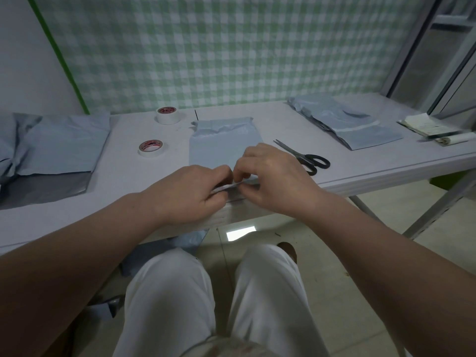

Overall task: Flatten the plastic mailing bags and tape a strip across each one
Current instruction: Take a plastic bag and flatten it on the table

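Nearest, both forearms reach over knees in white trousers (167,292) to the front edge of the counter (123,166).

- The left hand (190,194) and right hand (275,176) meet at 6 o'clock of the mailing bag (219,148). The fingers of both hands are curled and pinch the bag's near edge, fingertips almost touching each other. A thin pale strip (229,188) runs along that edge under the fingertips; whether it is tape or the bag's own flap cannot be told.
- The mailing bag lies flat at the counter's centre. Its far end is wrinkled.
- Scissors (304,157) lie at 3 o'clock of the bag, just beside the right hand, blades slightly apart.
- One tape roll (150,148) lies at 9 o'clock of the bag; a second tape roll (168,115) lies at 11 o'clock, farther back.
- A left stack of bags (61,145) occupies 9 o'clock of the counter; a right stack of bags (342,122) sits at 2 o'clock.
- A green checked cloth (231,47) hangs behind the counter at 12 o'clock.
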`<action>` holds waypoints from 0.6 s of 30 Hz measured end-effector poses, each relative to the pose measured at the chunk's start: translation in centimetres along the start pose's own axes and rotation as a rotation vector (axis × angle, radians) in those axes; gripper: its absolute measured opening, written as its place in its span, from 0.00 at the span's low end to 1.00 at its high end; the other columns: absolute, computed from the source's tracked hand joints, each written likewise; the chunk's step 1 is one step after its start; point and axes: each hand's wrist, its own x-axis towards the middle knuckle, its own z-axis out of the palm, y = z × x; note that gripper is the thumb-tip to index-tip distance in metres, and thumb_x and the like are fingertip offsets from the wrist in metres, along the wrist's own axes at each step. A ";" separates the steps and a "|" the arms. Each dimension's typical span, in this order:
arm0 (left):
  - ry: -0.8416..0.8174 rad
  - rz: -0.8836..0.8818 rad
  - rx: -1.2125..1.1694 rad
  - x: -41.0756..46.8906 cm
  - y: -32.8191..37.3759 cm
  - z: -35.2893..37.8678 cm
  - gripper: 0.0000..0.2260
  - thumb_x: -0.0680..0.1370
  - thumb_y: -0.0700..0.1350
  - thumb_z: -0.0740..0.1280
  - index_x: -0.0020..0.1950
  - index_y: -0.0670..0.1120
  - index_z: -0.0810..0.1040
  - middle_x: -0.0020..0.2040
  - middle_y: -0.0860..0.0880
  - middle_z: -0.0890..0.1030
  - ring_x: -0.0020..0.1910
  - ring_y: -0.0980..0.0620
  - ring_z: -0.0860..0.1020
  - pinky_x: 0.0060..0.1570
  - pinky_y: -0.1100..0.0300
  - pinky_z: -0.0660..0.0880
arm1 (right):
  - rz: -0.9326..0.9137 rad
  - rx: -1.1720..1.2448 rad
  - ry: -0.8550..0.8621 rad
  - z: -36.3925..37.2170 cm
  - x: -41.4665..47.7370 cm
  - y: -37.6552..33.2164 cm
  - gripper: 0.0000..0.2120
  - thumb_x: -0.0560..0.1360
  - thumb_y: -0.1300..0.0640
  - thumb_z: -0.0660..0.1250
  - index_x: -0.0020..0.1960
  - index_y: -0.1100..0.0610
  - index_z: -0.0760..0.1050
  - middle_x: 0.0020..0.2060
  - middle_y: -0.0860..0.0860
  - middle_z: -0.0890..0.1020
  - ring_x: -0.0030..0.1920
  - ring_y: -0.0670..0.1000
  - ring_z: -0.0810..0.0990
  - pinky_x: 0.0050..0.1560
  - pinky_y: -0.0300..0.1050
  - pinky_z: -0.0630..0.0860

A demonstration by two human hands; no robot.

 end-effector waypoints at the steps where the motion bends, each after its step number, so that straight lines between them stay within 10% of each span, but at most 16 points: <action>1: -0.006 -0.002 0.000 0.0 0.0 0.0 0.20 0.70 0.58 0.49 0.53 0.52 0.70 0.38 0.51 0.77 0.36 0.54 0.74 0.38 0.56 0.71 | 0.019 -0.019 -0.039 -0.2 0.1 -0.1 0.05 0.66 0.62 0.69 0.41 0.53 0.79 0.35 0.48 0.78 0.39 0.52 0.76 0.33 0.46 0.72; 18: -0.103 -0.092 0.037 1.1 0.6 -0.5 0.12 0.80 0.47 0.59 0.43 0.45 0.79 0.37 0.45 0.80 0.35 0.51 0.72 0.36 0.59 0.64 | 0.231 -0.020 -0.391 -1.4 2.1 -2.2 0.05 0.69 0.58 0.67 0.43 0.49 0.76 0.38 0.43 0.74 0.43 0.47 0.72 0.40 0.42 0.70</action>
